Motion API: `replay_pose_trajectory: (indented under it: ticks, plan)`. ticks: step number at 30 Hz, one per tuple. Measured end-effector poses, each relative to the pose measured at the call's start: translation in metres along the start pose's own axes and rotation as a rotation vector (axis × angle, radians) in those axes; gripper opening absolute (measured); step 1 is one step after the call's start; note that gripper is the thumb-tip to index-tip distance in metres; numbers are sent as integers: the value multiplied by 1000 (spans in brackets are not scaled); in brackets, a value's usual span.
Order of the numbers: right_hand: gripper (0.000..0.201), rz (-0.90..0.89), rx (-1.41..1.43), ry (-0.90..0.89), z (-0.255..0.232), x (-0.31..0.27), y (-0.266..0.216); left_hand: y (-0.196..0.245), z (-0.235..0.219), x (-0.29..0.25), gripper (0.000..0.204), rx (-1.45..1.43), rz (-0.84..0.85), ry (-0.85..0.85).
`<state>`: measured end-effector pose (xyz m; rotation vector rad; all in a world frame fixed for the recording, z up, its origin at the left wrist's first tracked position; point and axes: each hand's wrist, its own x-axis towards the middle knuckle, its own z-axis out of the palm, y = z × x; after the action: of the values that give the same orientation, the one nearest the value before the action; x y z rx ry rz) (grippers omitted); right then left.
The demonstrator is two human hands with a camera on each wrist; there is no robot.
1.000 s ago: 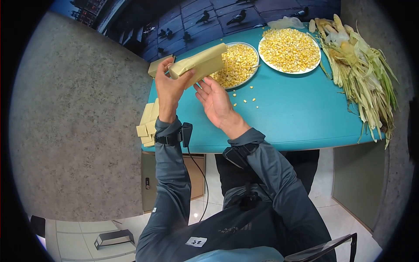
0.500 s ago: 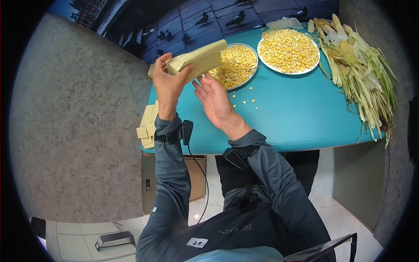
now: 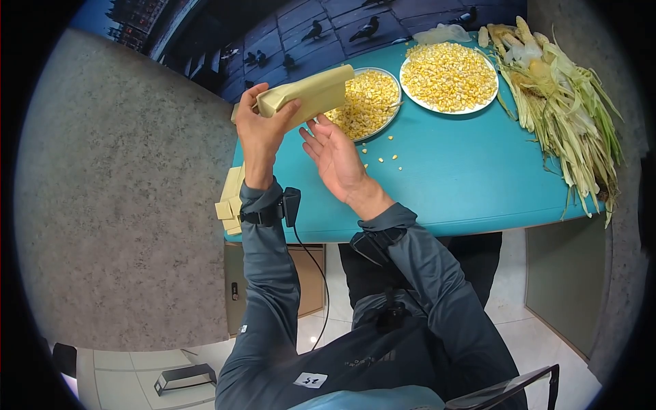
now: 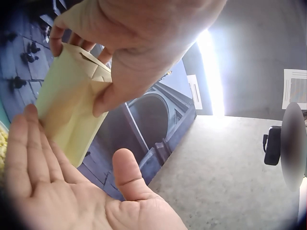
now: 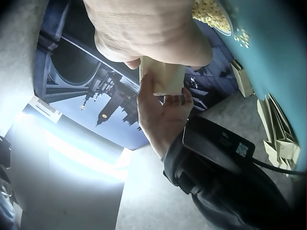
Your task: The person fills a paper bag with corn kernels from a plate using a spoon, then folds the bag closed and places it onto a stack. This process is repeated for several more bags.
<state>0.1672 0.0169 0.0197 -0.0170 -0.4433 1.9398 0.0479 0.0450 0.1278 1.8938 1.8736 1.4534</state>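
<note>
A pale yellow paper bag [image 3: 311, 94] is held tilted above the table's left side, its folded end toward the left hand [image 3: 262, 137]. Thumb and fingers of that hand grip this end from both sides, as the left wrist view also shows on the bag [image 4: 72, 105]. The right hand [image 3: 338, 160] is palm up with extended fingers just under the bag's lower edge; whether the fingertips touch it is hard to tell. Behind the bag stands a plate of corn kernels [image 3: 369, 102], partly covered by it.
A second plate heaped with kernels [image 3: 449, 78] stands to the right, with corn husks and cobs [image 3: 560, 116] beyond it. Several loose kernels lie on the teal table [image 3: 451, 171]. Folded paper bags [image 3: 231, 201] lie at the left edge. A plastic bag [image 3: 443, 34] is at the back.
The left hand and the bag have shifted slightly left, its near end tilting a little. The right hand keeps nearly the same pose.
</note>
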Motion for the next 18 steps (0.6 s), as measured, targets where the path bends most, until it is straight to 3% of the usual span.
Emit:
replay_pose_trajectory:
  ticks: [7,18]
  plan:
    - [85,-28,8,-13,-3,1,2,-2,14,8,68,-60,-30,-63]
    - [87,-45,29,-11,-1,-1,-3,9,3,7,73,-34,-23,-9]
